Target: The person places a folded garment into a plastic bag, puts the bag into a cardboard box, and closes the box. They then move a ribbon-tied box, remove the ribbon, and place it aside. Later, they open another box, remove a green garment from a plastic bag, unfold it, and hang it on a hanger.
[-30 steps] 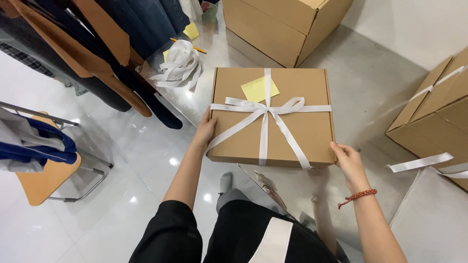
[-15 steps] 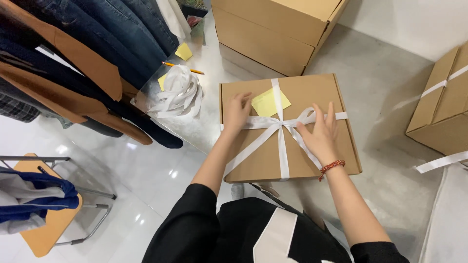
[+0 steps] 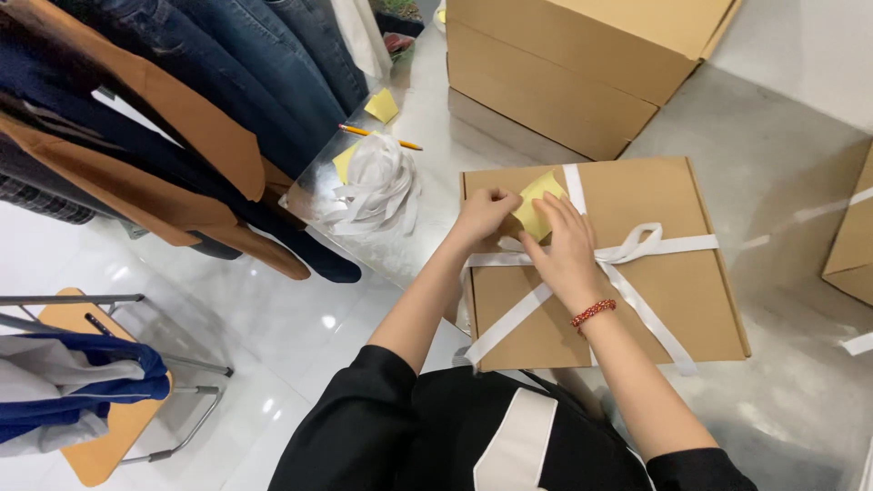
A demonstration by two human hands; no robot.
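**Hands meet at a yellow note on a ribboned box**

Dark jackets and jeans (image 3: 182, 118) hang at left beside a loose heap of white ribbon (image 3: 377, 186). On the flat brown cardboard box (image 3: 673, 273), tied with white ribbon (image 3: 637, 245), the left hand (image 3: 486, 214) pinches the square yellow paper note (image 3: 536, 202); the right hand (image 3: 564, 250) presses it with spread fingers.

matt cardboard box (image 3: 673, 273), satin ribbon (image 3: 637, 245), glossy floor (image 3: 273, 318).
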